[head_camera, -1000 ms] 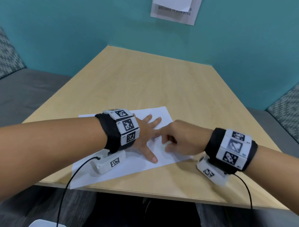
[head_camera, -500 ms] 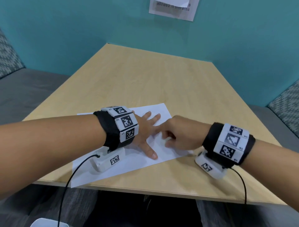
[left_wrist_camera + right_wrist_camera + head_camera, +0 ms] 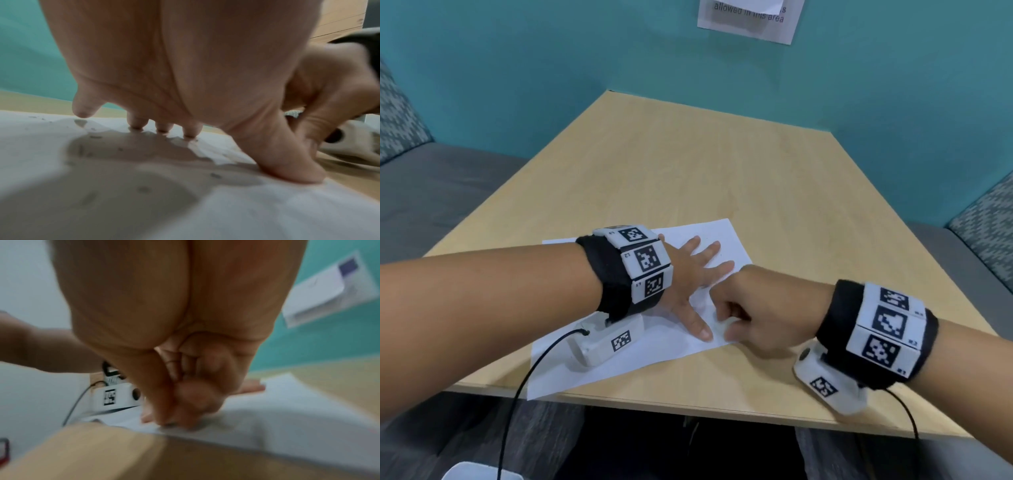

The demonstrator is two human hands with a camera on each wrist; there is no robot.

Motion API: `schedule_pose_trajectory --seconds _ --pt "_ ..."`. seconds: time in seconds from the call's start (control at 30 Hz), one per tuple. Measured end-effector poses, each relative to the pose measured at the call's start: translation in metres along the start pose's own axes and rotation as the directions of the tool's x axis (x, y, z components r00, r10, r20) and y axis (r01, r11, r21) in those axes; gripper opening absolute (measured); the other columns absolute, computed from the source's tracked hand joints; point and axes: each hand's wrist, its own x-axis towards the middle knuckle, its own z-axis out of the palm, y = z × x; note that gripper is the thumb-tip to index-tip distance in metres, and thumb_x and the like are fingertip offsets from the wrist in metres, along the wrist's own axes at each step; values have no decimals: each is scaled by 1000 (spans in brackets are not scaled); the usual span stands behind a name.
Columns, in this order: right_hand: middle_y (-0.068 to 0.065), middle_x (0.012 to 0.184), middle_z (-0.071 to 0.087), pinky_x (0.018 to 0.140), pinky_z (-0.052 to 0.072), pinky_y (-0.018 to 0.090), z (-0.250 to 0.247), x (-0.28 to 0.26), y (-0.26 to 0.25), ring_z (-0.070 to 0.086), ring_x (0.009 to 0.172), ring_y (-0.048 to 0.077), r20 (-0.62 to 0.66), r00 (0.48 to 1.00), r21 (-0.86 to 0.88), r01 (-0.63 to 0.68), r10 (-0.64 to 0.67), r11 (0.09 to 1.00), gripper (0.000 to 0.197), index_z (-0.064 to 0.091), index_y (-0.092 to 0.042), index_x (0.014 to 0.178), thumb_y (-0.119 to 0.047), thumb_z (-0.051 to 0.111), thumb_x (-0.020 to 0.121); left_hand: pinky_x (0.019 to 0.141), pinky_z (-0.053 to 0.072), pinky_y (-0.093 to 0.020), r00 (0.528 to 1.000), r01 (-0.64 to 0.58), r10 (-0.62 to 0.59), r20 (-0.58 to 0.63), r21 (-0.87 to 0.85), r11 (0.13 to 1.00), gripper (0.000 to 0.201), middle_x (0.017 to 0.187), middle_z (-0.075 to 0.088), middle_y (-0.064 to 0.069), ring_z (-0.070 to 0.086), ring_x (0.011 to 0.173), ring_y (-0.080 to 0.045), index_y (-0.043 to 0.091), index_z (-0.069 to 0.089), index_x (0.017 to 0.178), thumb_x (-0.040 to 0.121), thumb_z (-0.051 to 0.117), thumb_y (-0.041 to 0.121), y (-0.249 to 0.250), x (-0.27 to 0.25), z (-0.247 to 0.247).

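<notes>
A white sheet of paper (image 3: 619, 363) lies flat near the front edge of the wooden table (image 3: 688, 171). My left hand (image 3: 698, 281) lies on it palm down, with its spread fingers and thumb (image 3: 292, 170) pressing the sheet. My right hand (image 3: 726, 325) is curled just right of the left thumb. Its thumb and fingertips (image 3: 170, 421) meet at the sheet's right edge (image 3: 287, 415) and seem to pinch it. The blur hides how much paper is between them. Both wrists wear black bands with tag markers.
Teal walls close off the table's far end, and a printed notice (image 3: 750, 17) hangs there. Grey padded benches (image 3: 431, 192) run along both sides. Cables hang from both wrist cameras over the table's front edge (image 3: 688, 407). A white object (image 3: 479, 472) sits below it.
My right hand has slid slightly toward me along the sheet's right edge. The left hand stays pressed on the paper. The head view has shifted a little.
</notes>
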Motion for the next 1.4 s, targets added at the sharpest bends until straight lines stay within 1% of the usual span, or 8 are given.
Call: schedule_pose_trajectory --seconds 0.17,0.3,0.47,0.83,1.0,1.13,1.3,1.4 --pt "-12 64 50 53 33 18 -18 6 28 47 60 12 -111 984 -52 -148 142 988 14 54 -23 74 -14 64 79 111 3 -74 1000 12 -12 -6 21 1000 124 162 -29 4 -22 150 -30 48 -26 149 67 60 85 1 -1 0" --pt "-13 60 47 51 35 15 -3 1 15 43 53 6 -37 998 -16 -49 49 999 13 52 -20 76 -15 63 79 110 1 -75 1000 5 -5 2 15 1000 123 162 -30 4 -22 150 -30 48 -23 150 68 61 84 1 0 -1" --pt "-11 67 51 56 36 20 -18 7 42 46 61 8 -83 976 -18 -206 204 978 15 54 -22 75 -21 68 80 112 2 -73 1000 22 -23 10 62 998 122 162 -30 4 -22 151 -28 41 -24 152 72 58 83 3 -5 -4" --pt "-9 66 53 54 38 14 0 -3 15 46 56 6 -5 999 37 -37 37 999 12 55 -20 79 -14 65 78 113 4 -68 999 -45 45 -16 -19 999 105 163 -27 0 -23 149 -36 47 1 155 76 64 75 15 9 -9" --pt "-7 70 55 61 39 25 -17 5 42 49 62 12 -96 977 -19 -191 188 981 7 60 -18 84 -19 66 79 114 3 -67 999 -31 31 -17 -1 1000 112 163 -27 1 -22 150 -35 48 -12 153 76 64 75 17 8 -10" --pt "-4 66 56 53 39 21 -2 0 15 46 56 10 23 999 -5 -25 25 1000 20 49 -28 72 -14 62 78 113 2 -71 999 -51 51 -12 -21 998 96 163 -28 0 -24 149 -36 53 10 153 76 64 75 16 7 -11" --pt "-10 66 52 61 38 25 -18 8 39 46 61 10 -88 984 -41 -162 158 986 15 53 -24 75 -18 66 79 113 7 -73 1000 -12 12 4 44 999 109 163 -28 2 -21 150 -36 49 -6 155 74 61 78 18 9 -12" --pt "-4 70 57 57 38 21 -6 3 24 46 59 9 -6 998 -14 -55 55 998 8 57 -18 84 -16 62 79 113 3 -69 999 -36 35 -12 -16 999 98 163 -28 1 -23 149 -35 53 9 152 74 65 75 16 8 -11"
